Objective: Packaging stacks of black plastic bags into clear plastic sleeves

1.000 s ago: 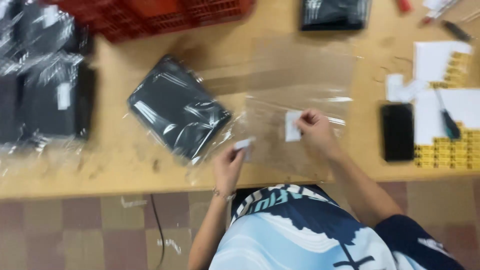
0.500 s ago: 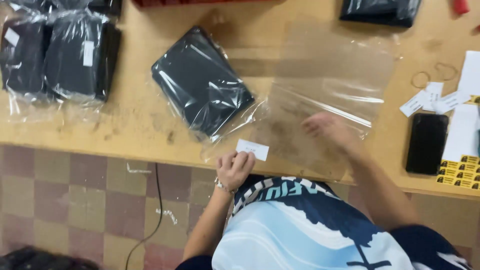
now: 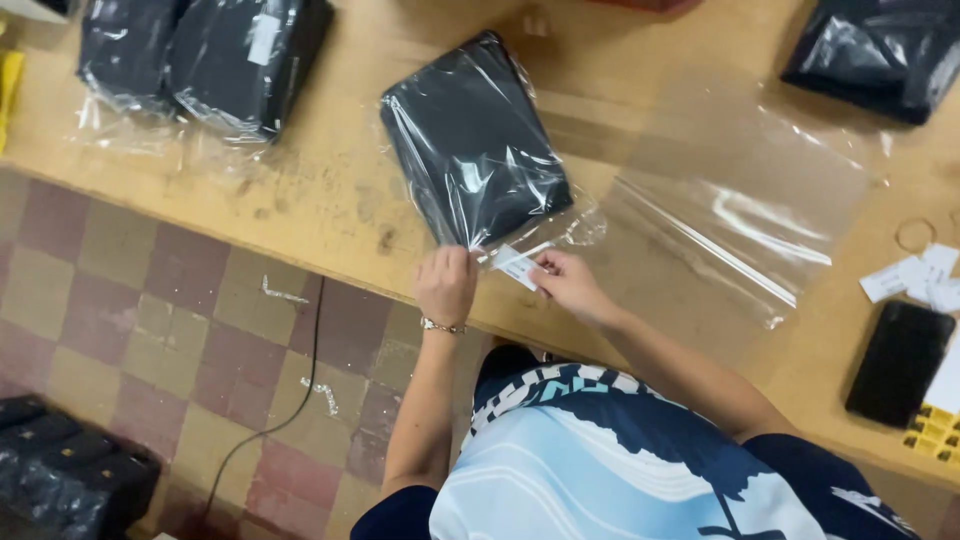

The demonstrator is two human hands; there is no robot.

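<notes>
Bagged black garment (image 3: 470,140): lying on tabletop (image 3: 330,190), near edge. Left hand (image 3: 446,283) fingers pinching the bag's open flap; right hand (image 3: 566,282) fingers clamping a small white label (image 3: 517,266) beside it.

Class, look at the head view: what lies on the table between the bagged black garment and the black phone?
In the head view, an empty clear plastic bag lies flat between the bagged black garment and the black phone.
</notes>
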